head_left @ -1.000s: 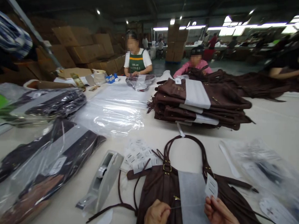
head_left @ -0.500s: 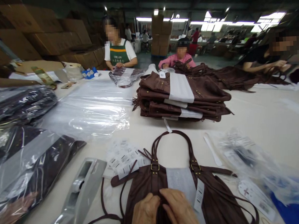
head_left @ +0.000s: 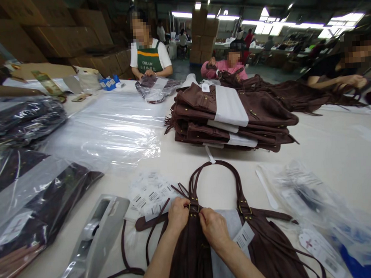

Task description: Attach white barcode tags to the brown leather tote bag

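The brown bag (head_left: 191, 255) lies at the near edge of the table (head_left: 338, 147), and the left hand (head_left: 178, 214) and the right hand (head_left: 213, 226) are at two sides of its buckle (head_left: 193, 206), with bent fingers, but I cannot tell if they pinch something. Toward the left edge, a tape dispenser (head_left: 93, 243) stands between the bag and a wrapped bag (head_left: 62, 199), and paper labels (head_left: 148, 195) lie beside the left hand. Beyond the handle (head_left: 238, 182), a stack of bags (head_left: 261, 110) blocks the way to the far edge.
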A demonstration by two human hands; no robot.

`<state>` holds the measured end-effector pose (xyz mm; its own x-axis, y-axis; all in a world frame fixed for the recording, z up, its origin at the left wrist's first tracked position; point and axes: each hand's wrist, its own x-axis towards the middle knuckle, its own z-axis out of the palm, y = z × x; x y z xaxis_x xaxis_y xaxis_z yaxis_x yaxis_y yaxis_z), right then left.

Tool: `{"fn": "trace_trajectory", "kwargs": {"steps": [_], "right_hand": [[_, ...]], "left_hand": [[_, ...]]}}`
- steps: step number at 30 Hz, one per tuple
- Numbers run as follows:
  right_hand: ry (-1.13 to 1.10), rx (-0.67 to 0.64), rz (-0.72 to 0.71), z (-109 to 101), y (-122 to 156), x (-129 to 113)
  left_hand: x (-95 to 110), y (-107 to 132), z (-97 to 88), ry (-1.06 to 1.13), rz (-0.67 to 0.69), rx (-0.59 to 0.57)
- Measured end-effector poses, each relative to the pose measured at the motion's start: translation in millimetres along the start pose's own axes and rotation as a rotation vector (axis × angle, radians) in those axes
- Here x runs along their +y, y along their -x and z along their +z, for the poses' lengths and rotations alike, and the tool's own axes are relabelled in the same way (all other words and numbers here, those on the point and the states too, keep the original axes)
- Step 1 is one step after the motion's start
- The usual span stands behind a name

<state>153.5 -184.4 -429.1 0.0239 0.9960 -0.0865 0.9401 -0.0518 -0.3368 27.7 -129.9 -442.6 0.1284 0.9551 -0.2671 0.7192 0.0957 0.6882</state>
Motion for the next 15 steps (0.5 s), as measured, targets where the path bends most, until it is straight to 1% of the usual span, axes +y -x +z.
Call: {"fn": "trace_trajectory", "kwargs": {"steps": [3, 6, 8, 10, 12, 15], "right_hand": [[-0.005, 0.004, 0.008, 8.5, -8.9, -8.3], [-0.146, 0.006, 0.076, 16.2, -15.9, -14.4], [-0.258, -0.021, 0.107, 17.0, -17.7, -16.5], [-0.326, -0.049, 0.086, 11.8, -16.3, -15.4], [-0.33, -0.042, 0.015, 0.9, -11.3, -8.6], [-0.266, 0.007, -0.087, -18.2, 2.5, 15.7]], "left_hand": [[-3.0, -0.7, 2.4, 0.067, 0.048, -0.034], [-3.8, 1.7, 0.3, 0.09, 0.118, -0.065], [-3.4, 3.0, -1.3, 0.074, 0.146, -0.075], [-3.1, 4.8, -2.5, 0.037, 0.161, -0.063], [-3.4, 8.3, -3.7, -0.023, 0.174, -0.042], [-5.7, 16.5, -7.0, -0.158, 0.189, -0.025]]}}
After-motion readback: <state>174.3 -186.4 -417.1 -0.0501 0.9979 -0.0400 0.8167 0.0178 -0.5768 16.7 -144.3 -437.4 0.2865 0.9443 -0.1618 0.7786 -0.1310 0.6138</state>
